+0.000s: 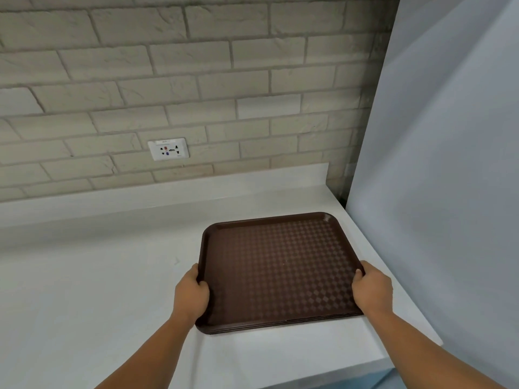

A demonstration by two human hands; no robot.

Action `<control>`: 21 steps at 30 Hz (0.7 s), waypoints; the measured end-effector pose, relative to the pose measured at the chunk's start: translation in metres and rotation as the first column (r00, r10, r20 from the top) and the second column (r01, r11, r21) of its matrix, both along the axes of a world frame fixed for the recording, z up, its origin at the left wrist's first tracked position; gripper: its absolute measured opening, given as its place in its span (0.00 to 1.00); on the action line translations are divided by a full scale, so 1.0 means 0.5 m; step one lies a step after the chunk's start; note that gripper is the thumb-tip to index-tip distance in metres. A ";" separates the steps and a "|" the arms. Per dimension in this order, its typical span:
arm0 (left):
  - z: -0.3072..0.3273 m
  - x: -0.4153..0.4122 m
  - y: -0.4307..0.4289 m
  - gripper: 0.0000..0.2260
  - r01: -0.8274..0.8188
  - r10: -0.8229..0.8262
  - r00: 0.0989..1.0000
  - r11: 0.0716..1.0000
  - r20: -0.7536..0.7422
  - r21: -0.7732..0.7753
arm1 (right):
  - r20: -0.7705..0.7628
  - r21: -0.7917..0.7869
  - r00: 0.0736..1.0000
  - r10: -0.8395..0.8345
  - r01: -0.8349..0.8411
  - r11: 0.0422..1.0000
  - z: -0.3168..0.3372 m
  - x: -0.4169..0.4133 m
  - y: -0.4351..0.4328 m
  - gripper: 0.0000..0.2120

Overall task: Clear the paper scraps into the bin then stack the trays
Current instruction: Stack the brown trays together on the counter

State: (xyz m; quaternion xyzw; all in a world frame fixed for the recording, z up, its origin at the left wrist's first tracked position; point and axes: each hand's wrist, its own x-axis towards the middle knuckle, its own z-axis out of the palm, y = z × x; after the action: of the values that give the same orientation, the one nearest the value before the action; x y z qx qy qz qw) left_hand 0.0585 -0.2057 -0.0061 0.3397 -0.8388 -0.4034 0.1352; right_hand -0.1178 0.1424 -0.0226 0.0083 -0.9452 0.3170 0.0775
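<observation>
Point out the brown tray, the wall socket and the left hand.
brown tray [280, 270]: head view, middle of its checkered floor.
wall socket [168, 149]: head view, centre of the white faceplate.
left hand [191, 293]: head view, back of the hand gripping the tray's left rim.

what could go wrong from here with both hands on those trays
The tray stack sits close to the front edge of the counter, so a pull might tip it off. The left hand and right hand grip only its side rims; lower trays might slip or shift. The grey panel beside the right hand could catch knuckles.
</observation>
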 end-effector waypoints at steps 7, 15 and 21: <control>0.002 -0.053 0.006 0.23 -0.002 0.012 0.997 0.991 -0.078 0.132 | 0.023 -0.004 0.999 -0.042 0.042 0.999 -0.002 -0.064 0.004 0.13; -0.005 -0.154 0.011 0.25 -0.004 0.007 0.999 0.997 -0.042 0.073 | 0.023 0.009 0.998 -0.053 0.053 0.999 0.004 -0.157 0.007 0.11; -0.010 -0.227 -0.015 0.24 -0.036 0.037 0.999 0.998 -0.019 0.053 | 0.062 -0.026 0.997 -0.038 0.039 0.999 0.013 -0.225 -0.019 0.13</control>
State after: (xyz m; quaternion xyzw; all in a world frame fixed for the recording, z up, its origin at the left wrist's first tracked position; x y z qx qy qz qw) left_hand -0.0547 -0.2131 -0.0109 0.3544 -0.8202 -0.4261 0.1420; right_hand -0.2301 0.1328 -0.0159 -0.0206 -0.9428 0.3281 0.0545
